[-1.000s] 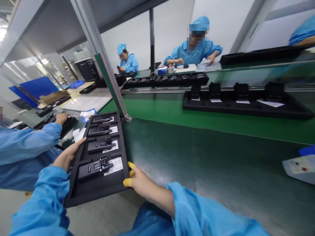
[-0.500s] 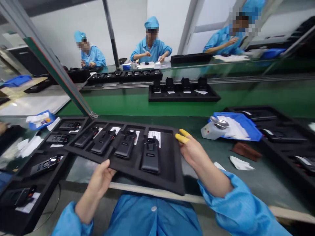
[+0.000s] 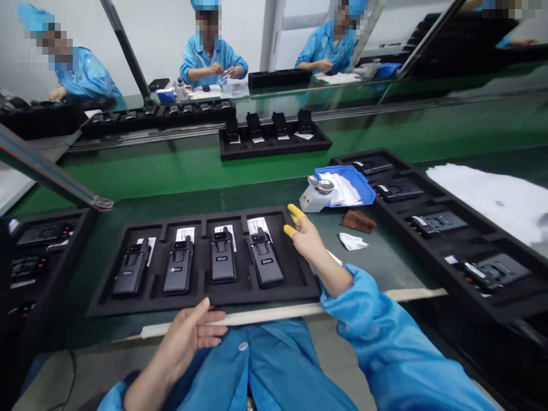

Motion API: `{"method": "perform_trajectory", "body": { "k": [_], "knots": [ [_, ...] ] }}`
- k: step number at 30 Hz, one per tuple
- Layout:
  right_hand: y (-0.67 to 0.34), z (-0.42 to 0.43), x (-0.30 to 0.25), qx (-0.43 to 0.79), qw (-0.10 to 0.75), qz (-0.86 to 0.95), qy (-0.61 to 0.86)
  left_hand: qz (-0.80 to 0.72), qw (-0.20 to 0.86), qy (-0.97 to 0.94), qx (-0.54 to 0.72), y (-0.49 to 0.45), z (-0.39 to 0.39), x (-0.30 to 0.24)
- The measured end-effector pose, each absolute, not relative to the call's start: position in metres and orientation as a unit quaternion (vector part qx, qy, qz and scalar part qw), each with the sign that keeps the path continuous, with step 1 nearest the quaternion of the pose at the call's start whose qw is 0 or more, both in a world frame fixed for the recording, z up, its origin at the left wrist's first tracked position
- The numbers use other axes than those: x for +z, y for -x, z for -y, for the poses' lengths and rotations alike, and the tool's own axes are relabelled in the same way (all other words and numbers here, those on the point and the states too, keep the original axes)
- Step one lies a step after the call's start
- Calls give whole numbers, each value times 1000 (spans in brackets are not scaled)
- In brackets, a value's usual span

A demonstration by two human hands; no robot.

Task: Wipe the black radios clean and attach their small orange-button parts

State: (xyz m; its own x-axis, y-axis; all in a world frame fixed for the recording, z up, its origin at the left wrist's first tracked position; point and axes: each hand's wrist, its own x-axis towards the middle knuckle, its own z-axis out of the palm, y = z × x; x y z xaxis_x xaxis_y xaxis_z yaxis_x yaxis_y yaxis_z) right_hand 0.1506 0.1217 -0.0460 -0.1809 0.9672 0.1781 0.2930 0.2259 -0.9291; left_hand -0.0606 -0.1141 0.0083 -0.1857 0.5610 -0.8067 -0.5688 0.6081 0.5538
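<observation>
The tray (image 3: 296, 264), four radios (image 3: 224, 265) inside, lies on the worktop (image 3: 385, 257), lower centre-left of the frame; setting down looks done, release perhaps left. The left hand (image 3: 186, 337) is loose, empty; whether the right hand (image 3: 306, 237) pinches the tray, I cannot tell.

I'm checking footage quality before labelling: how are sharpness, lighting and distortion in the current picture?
Head view throughout: "Riton" legible on the rightmost handheld device in the near tray; black stack at upper right dark, little detail; pale sheen on the bench; left post slants, perhaps from wide-angle lens or head tilt.
</observation>
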Motion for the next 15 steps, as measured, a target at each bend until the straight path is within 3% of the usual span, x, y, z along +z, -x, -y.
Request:
{"method": "perform_trajectory", "body": {
  "k": [4, 6, 11, 15],
  "knots": [
    [-154, -116, -40, 392, 398, 657, 506, -633, 682, -140, 339, 72, 118, 17],
    [-160, -103, -31, 347, 391, 682, 512, -638, 648, -234, 344, 77, 117, 22],
    [-169, -59, -14, 144, 331, 800, 480, -687, 420, -413, 427, 83, 94, 23],
    [-157, -30, -15, 37, 266, 825, 497, -718, 135, -563, 386, 79, 70, 14]
  ]
}}
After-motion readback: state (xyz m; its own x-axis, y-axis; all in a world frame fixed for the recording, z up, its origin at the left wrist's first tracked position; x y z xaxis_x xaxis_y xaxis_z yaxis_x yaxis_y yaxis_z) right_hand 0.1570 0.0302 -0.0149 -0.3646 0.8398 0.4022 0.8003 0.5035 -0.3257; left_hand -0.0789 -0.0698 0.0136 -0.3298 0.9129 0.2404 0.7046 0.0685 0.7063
